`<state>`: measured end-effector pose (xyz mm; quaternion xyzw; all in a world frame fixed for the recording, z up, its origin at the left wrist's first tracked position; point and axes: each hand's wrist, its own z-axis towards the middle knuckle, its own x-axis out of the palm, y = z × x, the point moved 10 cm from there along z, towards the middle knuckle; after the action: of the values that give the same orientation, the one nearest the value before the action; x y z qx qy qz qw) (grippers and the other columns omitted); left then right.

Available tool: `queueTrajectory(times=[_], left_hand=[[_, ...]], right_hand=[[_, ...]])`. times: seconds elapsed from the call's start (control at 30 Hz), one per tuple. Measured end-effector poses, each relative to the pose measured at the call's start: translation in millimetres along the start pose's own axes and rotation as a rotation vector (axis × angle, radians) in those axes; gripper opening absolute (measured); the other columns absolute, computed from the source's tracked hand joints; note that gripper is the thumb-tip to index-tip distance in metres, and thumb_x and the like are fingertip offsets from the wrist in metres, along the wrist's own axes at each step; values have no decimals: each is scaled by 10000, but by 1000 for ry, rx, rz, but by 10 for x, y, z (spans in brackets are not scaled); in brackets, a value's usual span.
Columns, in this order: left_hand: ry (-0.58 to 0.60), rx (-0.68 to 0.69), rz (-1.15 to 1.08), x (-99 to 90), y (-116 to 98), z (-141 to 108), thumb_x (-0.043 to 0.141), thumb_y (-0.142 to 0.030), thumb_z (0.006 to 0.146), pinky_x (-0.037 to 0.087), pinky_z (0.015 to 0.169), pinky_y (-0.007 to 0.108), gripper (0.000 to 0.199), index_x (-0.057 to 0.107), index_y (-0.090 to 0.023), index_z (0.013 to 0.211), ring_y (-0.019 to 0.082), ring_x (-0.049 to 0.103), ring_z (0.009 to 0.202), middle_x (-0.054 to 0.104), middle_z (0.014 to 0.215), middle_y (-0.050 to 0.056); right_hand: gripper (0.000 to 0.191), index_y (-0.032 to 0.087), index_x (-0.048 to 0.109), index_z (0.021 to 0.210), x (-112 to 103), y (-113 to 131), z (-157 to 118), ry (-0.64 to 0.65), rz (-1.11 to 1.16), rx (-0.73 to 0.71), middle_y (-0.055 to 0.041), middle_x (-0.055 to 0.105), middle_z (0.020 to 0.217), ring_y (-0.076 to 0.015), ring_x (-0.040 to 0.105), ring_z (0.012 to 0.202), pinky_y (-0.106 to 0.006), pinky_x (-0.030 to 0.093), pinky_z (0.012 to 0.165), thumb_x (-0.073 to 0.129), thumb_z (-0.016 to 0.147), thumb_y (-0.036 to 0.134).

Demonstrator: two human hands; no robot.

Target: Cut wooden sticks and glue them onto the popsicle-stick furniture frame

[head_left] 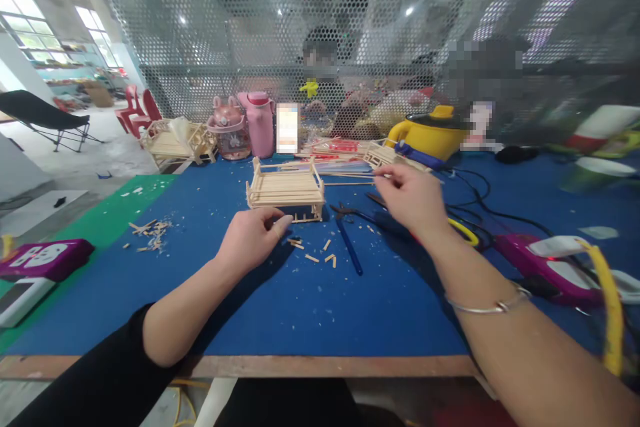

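Note:
A small bed-like frame of pale wooden sticks (pixel 286 185) stands on the blue table mat. My left hand (pixel 254 235) is at its front edge, fingers curled together; what they grip, if anything, is hidden. To the right of the frame, my right hand (pixel 411 195) has thumb and forefinger pinched by the end of a thin wooden stick (pixel 350 183). Blue-handled pliers (pixel 353 243) lie open between the hands, and a dark-bladed tool (pixel 375 199) lies partly under my right hand. Short stick offcuts (pixel 313 258) are scattered in front of the frame.
More offcuts (pixel 150 230) lie at the left. Behind stand another stick frame (pixel 173 143), a pink bottle (pixel 259 123), loose sticks and a yellow pot (pixel 433 137). Black cables and a purple power strip (pixel 550 270) are at the right. People are behind the mesh screen.

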<state>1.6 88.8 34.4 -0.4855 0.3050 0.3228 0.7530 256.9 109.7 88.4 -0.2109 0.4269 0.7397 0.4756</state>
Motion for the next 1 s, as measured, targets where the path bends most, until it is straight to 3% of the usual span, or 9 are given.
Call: queueTrajectory(times=[0.07, 0.23, 0.37, 0.5, 0.57, 0.63, 0.73, 0.87, 1.0], left_hand=[[-86, -14, -57, -156, 30, -1, 488, -441, 828, 366, 550, 230, 327, 696, -195, 770, 126, 548, 565, 639, 605, -8], [-275, -41, -162, -433, 128, 2, 474, -454, 831, 314, 512, 214, 360, 667, -172, 719, 93, 431, 499, 498, 508, -39], [-386, -101, -214, -578, 287, 17, 476, -476, 821, 318, 516, 210, 364, 627, -167, 703, 92, 415, 511, 495, 530, -36], [-414, -158, -184, -609, 382, 21, 448, -480, 828, 320, 516, 214, 372, 578, -173, 662, 101, 435, 512, 519, 532, -27], [-320, -107, -94, -498, 288, 33, 429, -487, 832, 310, 515, 224, 416, 553, -177, 583, 109, 443, 507, 520, 510, -14], [-129, -36, 17, -268, 158, 40, 437, -491, 823, 306, 517, 237, 435, 555, -184, 539, 125, 474, 513, 546, 507, 5], [54, -25, 136, -59, 101, 13, 463, -475, 808, 324, 528, 254, 369, 612, -204, 605, 169, 553, 579, 625, 588, 35], [-91, -144, 159, -352, 280, 52, 442, -478, 823, 381, 573, 279, 334, 606, -217, 695, 201, 598, 669, 655, 676, 43], [-118, -262, 161, -466, 566, 99, 529, -554, 744, 428, 620, 315, 372, 585, -211, 876, 244, 613, 771, 670, 795, 72]], right_hand=[[279, 192, 669, 906, -123, -251, -36, 59, -99, 70, -32, 652, 648, -176, 573, 566, -267, 405, 543, 469, 794, 351], [445, 153, 627, 1081, -29, -803, -443, 437, -542, 9, -148, 652, 933, -305, 611, 814, -375, 457, 677, 516, 768, 450], [502, 117, 530, 1224, -42, -959, -531, 466, -506, -49, -191, 597, 1100, -309, 572, 1009, -373, 443, 826, 400, 853, 429], [509, 92, 505, 1251, 112, -1065, -449, 573, -537, -24, -199, 590, 1143, -307, 576, 1028, -365, 442, 846, 418, 841, 380], [486, 113, 507, 1244, 188, -1047, -420, 627, -513, -16, -168, 600, 1171, -298, 581, 1036, -365, 444, 855, 417, 837, 361], [495, 119, 484, 1264, 146, -1013, -396, 625, -502, 36, -159, 609, 1179, -299, 589, 1036, -362, 452, 839, 410, 841, 364], [547, 133, 464, 1286, -167, -937, -415, 528, -528, 173, -168, 663, 1068, -314, 639, 914, -361, 479, 715, 448, 827, 430], [491, 176, 570, 1181, -485, -561, -642, 492, -381, 188, -116, 709, 918, -264, 661, 769, -300, 476, 592, 576, 755, 421], [454, 262, 584, 1180, -278, 37, -985, 583, -366, 35, -25, 717, 871, -214, 661, 715, -277, 490, 608, 561, 727, 255]])
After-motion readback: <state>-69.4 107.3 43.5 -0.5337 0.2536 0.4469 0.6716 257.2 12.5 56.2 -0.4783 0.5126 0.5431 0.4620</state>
